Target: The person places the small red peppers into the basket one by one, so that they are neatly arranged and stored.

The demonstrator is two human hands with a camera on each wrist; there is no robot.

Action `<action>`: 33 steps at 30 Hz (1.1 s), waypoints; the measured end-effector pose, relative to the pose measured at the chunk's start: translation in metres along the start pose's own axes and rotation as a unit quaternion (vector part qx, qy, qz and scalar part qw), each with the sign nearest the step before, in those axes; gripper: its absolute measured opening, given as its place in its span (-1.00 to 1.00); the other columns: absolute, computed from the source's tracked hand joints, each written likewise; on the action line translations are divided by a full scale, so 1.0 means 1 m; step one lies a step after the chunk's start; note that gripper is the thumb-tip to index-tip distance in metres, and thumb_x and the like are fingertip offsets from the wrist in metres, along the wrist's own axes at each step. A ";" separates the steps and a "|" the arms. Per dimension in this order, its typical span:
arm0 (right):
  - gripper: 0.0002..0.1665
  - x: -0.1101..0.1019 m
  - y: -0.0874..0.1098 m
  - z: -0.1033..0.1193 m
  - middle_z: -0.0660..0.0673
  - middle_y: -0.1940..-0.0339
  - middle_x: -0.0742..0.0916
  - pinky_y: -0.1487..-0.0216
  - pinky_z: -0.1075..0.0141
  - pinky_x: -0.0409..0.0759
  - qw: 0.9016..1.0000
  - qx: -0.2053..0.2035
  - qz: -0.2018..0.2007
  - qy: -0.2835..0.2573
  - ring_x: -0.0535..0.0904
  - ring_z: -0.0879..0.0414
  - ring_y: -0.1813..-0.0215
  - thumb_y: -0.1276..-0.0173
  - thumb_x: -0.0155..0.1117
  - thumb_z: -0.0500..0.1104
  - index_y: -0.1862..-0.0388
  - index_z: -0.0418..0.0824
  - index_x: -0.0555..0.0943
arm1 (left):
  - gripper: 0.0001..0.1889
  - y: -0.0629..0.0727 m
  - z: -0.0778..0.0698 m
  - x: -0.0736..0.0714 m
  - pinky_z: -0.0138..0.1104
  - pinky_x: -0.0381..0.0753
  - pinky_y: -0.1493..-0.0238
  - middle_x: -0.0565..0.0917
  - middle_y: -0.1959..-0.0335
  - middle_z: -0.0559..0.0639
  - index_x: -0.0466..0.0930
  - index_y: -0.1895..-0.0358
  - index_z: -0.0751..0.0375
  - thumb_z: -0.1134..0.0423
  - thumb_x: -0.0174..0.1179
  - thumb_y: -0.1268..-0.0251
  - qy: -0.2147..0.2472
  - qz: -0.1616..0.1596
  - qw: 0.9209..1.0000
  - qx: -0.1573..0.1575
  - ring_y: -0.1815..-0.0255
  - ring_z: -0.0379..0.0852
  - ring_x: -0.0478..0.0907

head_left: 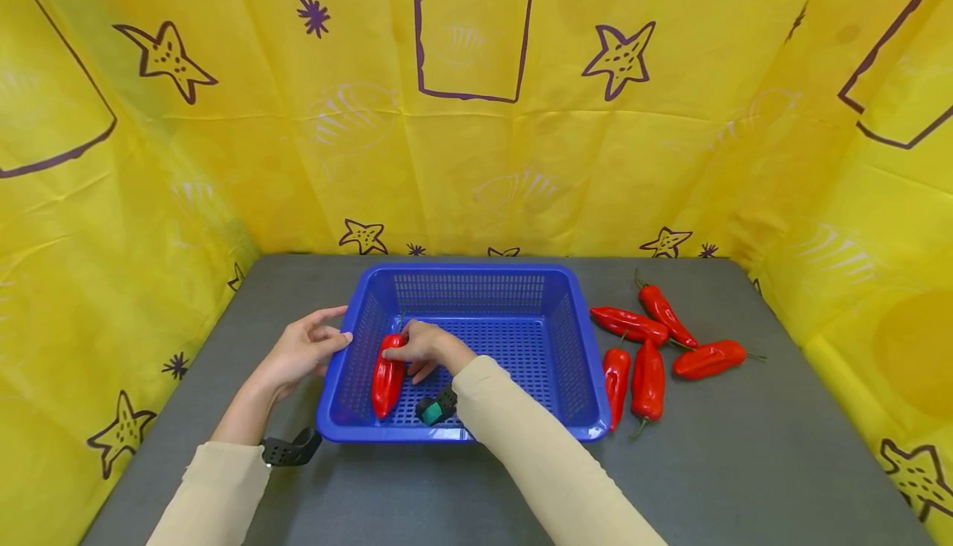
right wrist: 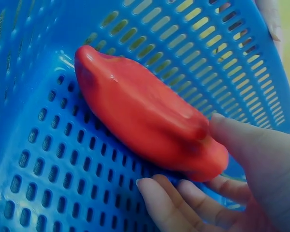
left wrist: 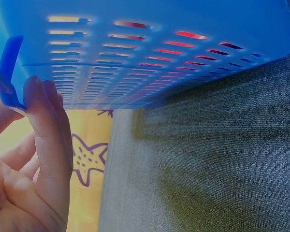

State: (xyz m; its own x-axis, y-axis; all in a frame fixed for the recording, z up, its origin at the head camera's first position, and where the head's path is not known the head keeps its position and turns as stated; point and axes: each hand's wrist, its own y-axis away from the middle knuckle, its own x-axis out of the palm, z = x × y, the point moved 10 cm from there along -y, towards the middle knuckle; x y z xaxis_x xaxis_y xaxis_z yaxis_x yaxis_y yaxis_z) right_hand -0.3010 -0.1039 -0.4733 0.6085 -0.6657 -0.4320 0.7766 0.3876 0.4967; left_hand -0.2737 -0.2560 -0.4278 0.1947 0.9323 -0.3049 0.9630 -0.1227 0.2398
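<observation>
Right hand (head_left: 426,347) on it, and it's a firm pinch: a red pepper (head_left: 387,385) caught near the stem end, thumb on one side, a finger tucked behind the other! The pepper is down inside the blue basket (head_left: 469,268), close along the left wall, long axis running near to far, and here's the key: most of its body lies from the pinch back toward the person, tip pointing nearward. Whether the floor bears its weight, no telling. The left hand (head_left: 308,347) clasps the left rim from outside, but the right is nearer, right on the pepper. Tight against that left wall, then, with open mesh floor spreading rightward! And past the right wall, five more peppers (head_left: 648,380) on the grey table (head_left: 752,455), one just beside the basket.
</observation>
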 end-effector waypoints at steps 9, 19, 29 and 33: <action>-0.49 -0.023 0.005 0.014 -0.25 0.31 0.62 0.35 0.18 0.68 0.998 -0.049 -0.017 0.037 0.65 -0.08 0.25 -0.29 0.21 -0.11 -0.15 -0.29 0.38 | -0.30 0.001 0.000 0.000 -0.10 0.67 0.31 0.61 0.25 0.18 0.09 -0.39 0.19 0.13 0.18 -0.24 -0.007 -0.003 1.000 -0.004 0.35 -0.01 0.64; -0.55 -0.040 0.022 0.039 -0.05 0.38 0.62 0.38 0.24 0.67 0.982 -0.137 -0.039 0.122 0.68 -0.05 0.31 -0.28 0.21 -0.05 -0.07 -0.23 0.46 | -0.32 0.001 0.000 0.000 -0.11 0.67 0.32 0.60 0.26 0.18 0.08 -0.39 0.18 0.15 0.17 -0.26 -0.004 -0.003 1.000 -0.006 0.36 -0.02 0.63; -0.56 -0.057 0.044 0.059 -0.08 0.28 0.68 0.48 0.46 0.53 0.960 -0.213 -0.068 0.171 0.62 0.10 0.53 -0.27 0.22 -0.02 -0.05 -0.22 0.48 | -0.30 0.001 0.000 0.000 -0.11 0.67 0.32 0.60 0.24 0.20 0.07 -0.40 0.18 0.14 0.17 -0.25 -0.009 -0.002 1.000 -0.004 0.34 0.00 0.64; -0.58 -0.065 0.054 0.066 -0.06 0.25 0.68 0.33 0.43 0.53 0.950 -0.232 -0.085 0.192 0.58 0.20 0.39 -0.28 0.21 0.00 -0.04 -0.18 0.49 | -0.30 0.001 0.000 0.000 -0.10 0.67 0.32 0.60 0.24 0.19 0.07 -0.40 0.17 0.14 0.17 -0.25 -0.007 -0.003 1.000 -0.006 0.34 0.00 0.64</action>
State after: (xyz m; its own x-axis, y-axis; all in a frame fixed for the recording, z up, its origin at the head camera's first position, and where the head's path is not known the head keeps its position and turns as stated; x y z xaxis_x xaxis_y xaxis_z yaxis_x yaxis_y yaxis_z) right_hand -0.3093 -0.0812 -0.3686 0.4136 -0.4970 -0.7628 0.8028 0.5943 0.0480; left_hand -0.2729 -0.2560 -0.4276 0.1913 0.9282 -0.3192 0.9620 -0.1127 0.2489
